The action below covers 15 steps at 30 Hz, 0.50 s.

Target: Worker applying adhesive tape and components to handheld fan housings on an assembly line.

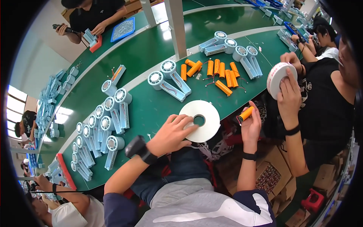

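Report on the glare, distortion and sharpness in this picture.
Head view: white glare on the green strip beyond the near table, and a window at left very bright; head view: table edges bow and the picture's rim falls to black; head view: left hand, white roll, right hand and its orange battery look fairly sharp.

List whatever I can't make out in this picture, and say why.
All in the head view:
Far face of the white roll, which the left hand touches: turned away from the camera.
Part of the right hand: hidden behind the orange cell.
Small parts in the blue tray: too small to tell apart.
Far co-worker: head cut off by the top edge.
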Available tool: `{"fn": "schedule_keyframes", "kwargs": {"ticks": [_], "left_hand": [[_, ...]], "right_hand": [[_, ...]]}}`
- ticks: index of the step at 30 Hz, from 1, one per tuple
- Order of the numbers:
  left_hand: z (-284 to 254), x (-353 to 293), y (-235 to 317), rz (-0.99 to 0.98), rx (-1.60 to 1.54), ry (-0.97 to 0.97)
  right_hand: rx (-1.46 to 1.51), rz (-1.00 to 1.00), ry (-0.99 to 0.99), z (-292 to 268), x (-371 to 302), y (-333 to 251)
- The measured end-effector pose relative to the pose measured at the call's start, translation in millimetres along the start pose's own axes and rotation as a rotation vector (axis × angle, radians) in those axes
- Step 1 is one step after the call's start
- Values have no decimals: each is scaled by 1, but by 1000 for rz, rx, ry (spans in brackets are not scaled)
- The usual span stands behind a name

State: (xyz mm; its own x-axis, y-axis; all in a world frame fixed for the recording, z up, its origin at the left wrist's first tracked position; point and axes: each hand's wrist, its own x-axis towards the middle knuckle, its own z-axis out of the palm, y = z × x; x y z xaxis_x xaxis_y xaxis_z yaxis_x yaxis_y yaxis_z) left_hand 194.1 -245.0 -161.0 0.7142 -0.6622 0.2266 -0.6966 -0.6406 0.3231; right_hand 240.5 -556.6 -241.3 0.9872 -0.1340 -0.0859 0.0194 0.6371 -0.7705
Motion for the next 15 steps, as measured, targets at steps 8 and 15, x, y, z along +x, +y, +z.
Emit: {"fn": "schedule_keyframes", "kwargs": {"ticks": [8, 15], "left_hand": [[16, -10, 16, -170, 47, -14], [0, -92, 27, -422, -163, 378]], "right_hand": [[-174, -27, 3, 22, -10, 20], [-1206, -497, -409, 60, -12, 42]]}}
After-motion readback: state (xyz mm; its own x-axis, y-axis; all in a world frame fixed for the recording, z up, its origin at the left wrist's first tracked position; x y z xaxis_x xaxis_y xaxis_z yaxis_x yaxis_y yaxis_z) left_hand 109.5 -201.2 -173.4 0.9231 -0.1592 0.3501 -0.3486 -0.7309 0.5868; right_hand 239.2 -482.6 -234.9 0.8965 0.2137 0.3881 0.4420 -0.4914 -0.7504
